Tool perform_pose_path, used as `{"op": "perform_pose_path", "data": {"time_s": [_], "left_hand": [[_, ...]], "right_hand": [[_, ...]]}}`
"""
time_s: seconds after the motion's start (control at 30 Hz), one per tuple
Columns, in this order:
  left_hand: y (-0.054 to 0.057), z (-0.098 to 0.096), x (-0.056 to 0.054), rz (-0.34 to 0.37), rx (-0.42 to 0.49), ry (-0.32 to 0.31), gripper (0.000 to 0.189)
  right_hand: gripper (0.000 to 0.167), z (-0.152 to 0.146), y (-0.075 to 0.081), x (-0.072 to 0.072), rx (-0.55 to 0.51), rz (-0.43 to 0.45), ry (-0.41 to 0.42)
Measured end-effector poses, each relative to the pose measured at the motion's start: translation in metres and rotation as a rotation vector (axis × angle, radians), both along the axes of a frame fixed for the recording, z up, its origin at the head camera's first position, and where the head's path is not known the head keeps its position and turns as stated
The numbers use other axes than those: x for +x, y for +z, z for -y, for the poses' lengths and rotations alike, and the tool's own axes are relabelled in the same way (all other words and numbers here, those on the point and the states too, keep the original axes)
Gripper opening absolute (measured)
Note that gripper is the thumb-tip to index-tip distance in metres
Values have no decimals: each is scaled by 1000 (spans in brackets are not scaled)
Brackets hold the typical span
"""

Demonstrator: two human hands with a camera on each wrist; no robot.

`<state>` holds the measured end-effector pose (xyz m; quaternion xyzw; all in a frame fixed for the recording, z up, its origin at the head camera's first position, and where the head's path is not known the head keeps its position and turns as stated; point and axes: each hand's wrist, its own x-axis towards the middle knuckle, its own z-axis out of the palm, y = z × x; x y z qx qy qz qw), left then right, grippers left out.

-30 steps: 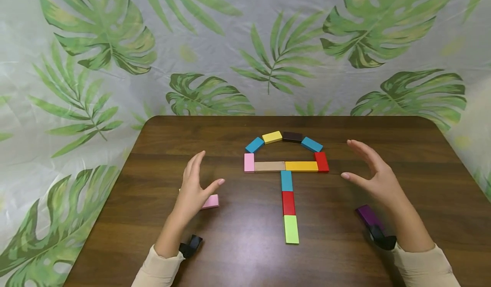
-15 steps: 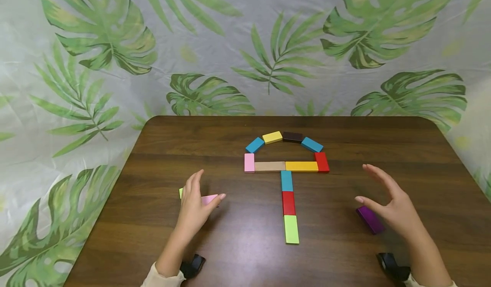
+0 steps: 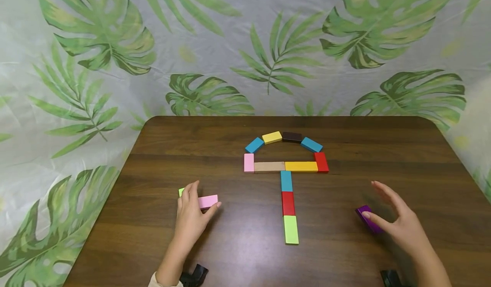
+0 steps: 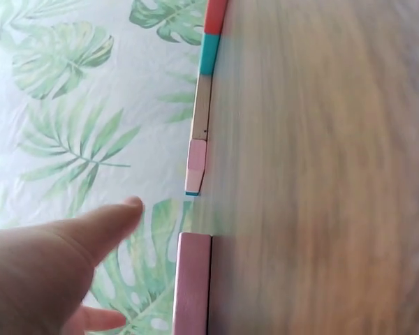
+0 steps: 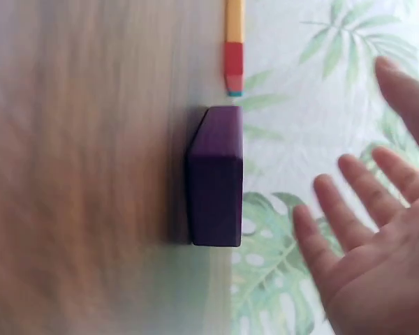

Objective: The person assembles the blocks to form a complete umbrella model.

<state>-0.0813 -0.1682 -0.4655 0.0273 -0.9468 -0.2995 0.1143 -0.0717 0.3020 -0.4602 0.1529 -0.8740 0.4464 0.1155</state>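
At the left of the table, my left hand (image 3: 192,213) hovers by a pink block (image 3: 208,201), thumb and fingers spread apart around nothing. A light green block (image 3: 181,192) peeks out behind its fingers, mostly hidden. On the right, a purple block (image 3: 369,219) lies flat, and my right hand (image 3: 400,223) is held above and beside it with the thumb overlapping it in the head view. The right wrist view shows that hand's fingers (image 5: 342,202) apart from the purple block (image 5: 215,181). Neither hand holds anything.
Flat coloured blocks form an umbrella-like outline mid-table: an arch with a black block (image 3: 292,137), a base with an orange block (image 3: 301,166), and a stem ending in a lime green block (image 3: 291,230). A leaf-patterned cloth (image 3: 215,44) hangs behind the brown table (image 3: 153,150).
Both hands have moved down and back toward the person. The left has come close to the pink block, the right close to the purple one. The blocks have not moved.
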Motion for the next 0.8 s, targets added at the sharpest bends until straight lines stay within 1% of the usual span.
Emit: {"op": "perform_pose_path", "data": {"time_s": [0.07, 0.13, 0.3, 0.37, 0.43, 0.6, 0.8], "left_hand": [[-1, 0, 0, 15, -17, 13, 86], [-3, 0, 0, 33, -32, 25, 87], [-8, -1, -2, 47, -81, 39, 86], [-10, -1, -3, 37, -101, 41, 85], [-12, -2, -4, 31, -109, 39, 83], [-14, -2, -5, 26, -62, 16, 78], [-15, -1, -4, 27, 26, -38, 77]], "right_hand": [[86, -1, -4, 4, 6, -3, 3], [84, -3, -8, 7, 14, 16, -2], [78, -6, -11, 15, 85, 155, -65], [78, -7, -11, 16, 118, 206, -71], [78, -7, -12, 16, 139, 227, -60], [75, -7, -13, 16, 163, 245, -47], [74, -6, -14, 17, 141, 227, -16]]}}
